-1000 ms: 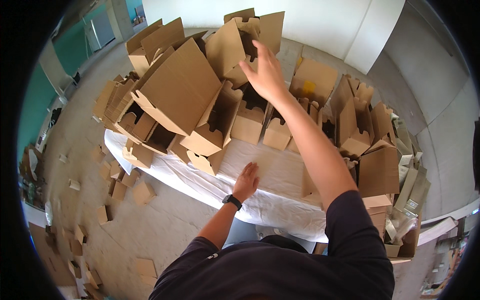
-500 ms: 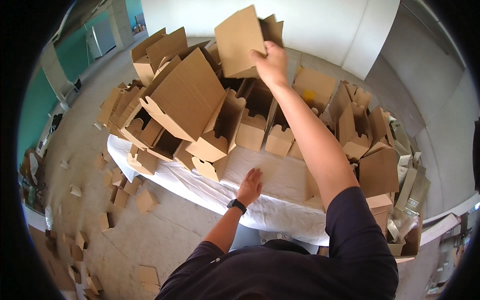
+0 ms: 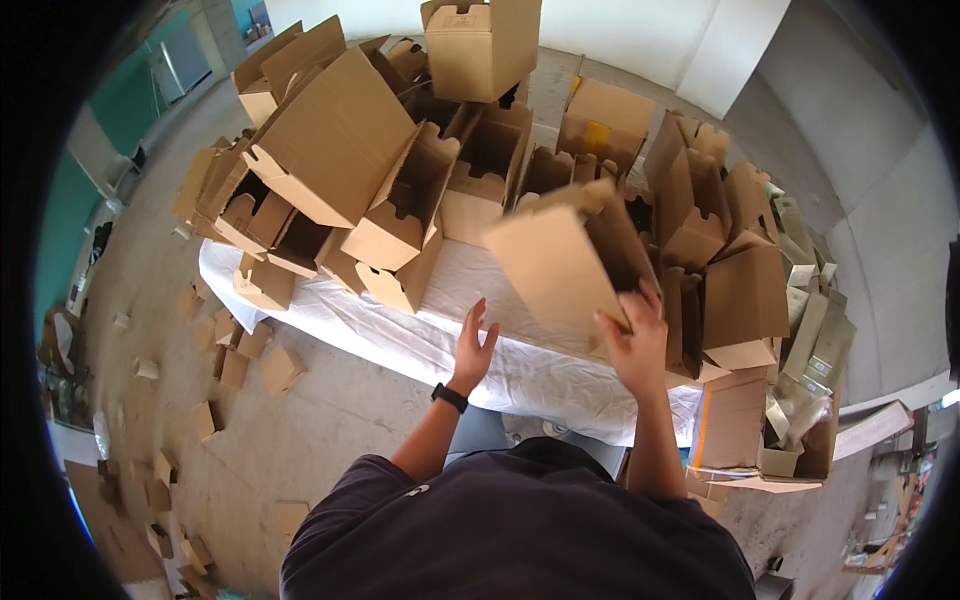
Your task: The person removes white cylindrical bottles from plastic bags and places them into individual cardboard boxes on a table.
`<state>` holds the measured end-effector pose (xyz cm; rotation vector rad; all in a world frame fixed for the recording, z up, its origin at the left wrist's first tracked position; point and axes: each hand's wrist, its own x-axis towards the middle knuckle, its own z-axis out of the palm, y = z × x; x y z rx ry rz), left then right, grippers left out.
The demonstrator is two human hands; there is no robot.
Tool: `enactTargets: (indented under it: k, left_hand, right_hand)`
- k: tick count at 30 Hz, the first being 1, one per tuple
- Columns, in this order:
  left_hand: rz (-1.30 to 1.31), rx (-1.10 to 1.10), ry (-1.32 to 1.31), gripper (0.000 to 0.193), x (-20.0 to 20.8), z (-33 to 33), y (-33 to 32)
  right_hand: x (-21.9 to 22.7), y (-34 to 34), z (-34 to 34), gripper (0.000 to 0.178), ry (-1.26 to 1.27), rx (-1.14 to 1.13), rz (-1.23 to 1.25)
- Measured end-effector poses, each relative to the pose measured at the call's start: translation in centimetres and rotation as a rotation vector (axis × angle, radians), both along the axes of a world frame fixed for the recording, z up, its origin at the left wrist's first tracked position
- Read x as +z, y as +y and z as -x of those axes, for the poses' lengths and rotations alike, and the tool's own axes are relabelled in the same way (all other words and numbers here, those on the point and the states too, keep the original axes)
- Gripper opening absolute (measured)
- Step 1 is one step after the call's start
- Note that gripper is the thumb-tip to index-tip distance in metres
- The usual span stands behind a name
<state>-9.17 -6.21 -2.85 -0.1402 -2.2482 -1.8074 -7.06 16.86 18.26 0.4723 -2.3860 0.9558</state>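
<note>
My right hand (image 3: 637, 335) grips a brown cardboard box (image 3: 560, 265) by its lower right edge. The box is tilted above the table, its open side turned to the right, and slightly blurred. My left hand (image 3: 474, 345), a dark watch on its wrist, is open and holds nothing. It hovers by the front edge of the white-cloth-covered table (image 3: 465, 290), left of the held box and apart from it. Farther back stands an upright carton (image 3: 480, 50) with a notched top flap. A large tilted carton (image 3: 335, 140) leans over the pile at the left.
Open cardboard boxes (image 3: 695, 205) crowd the table's back and right side. At the right, a large carton (image 3: 732, 420) holds several pale, slim boxes (image 3: 822, 335). Small boxes (image 3: 284, 370) lie scattered on the concrete floor at the left. A white wall (image 3: 620, 35) stands behind.
My right hand has come from the far side of the pile toward me, a box in its grip. My left hand has lifted slightly, fingers spreading. The view has shifted a little.
</note>
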Motion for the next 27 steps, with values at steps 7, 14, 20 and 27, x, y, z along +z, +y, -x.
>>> enactTargets:
  k: [7,14,20,27]
  left_hand:
    - [-0.388,0.173,-0.074,0.054,3.3,-4.0,-2.7]
    - [-0.161,-0.067,0.074,0.046,11.1,-5.1,-2.8]
    - [0.327,0.016,0.177,0.036,12.4,-5.3,0.9]
    - [0.225,0.066,0.074,0.040,11.7,-4.4,0.2]
  right_hand:
    - [-4.0,-1.0,-2.8,0.013,-0.065,0.221,-0.239]
    - [-8.4,-2.6,-3.6,0.015,-0.064,0.184,-0.374]
    - [-8.9,-2.6,-3.9,0.016,-0.034,0.147,-0.291]
    - [-9.2,-2.7,-3.7,0.013,0.022,0.165,-0.249]
